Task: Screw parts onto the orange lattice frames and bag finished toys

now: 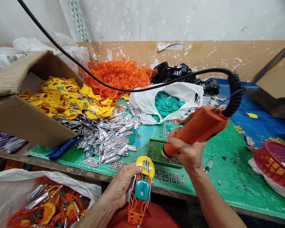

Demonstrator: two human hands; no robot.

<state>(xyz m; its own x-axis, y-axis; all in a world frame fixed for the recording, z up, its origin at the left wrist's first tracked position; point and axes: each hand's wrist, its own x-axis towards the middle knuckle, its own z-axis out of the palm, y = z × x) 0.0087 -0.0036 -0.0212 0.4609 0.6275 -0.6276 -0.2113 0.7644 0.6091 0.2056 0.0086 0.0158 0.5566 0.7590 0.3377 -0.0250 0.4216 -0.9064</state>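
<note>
My left hand [121,186] is closed around a partly built toy car [141,190] with an orange frame, a teal seat, a silver side strip and a yellow hood, held low near my lap. My right hand [187,150] grips an orange electric screwdriver [199,126] with a coiled black cord [235,93]. Its tip points down into a small green screw tray [156,150] at the table's near edge, just right of the toy.
On the green mat [228,171] lie silver strips [109,139], yellow hoods [66,101] spilling from a cardboard box [19,117], orange frames [118,74], black parts [175,72] and teal pieces in a white bag [166,101]. A red basket [275,164] sits right. A bag of assembled toys [45,205] is lower left.
</note>
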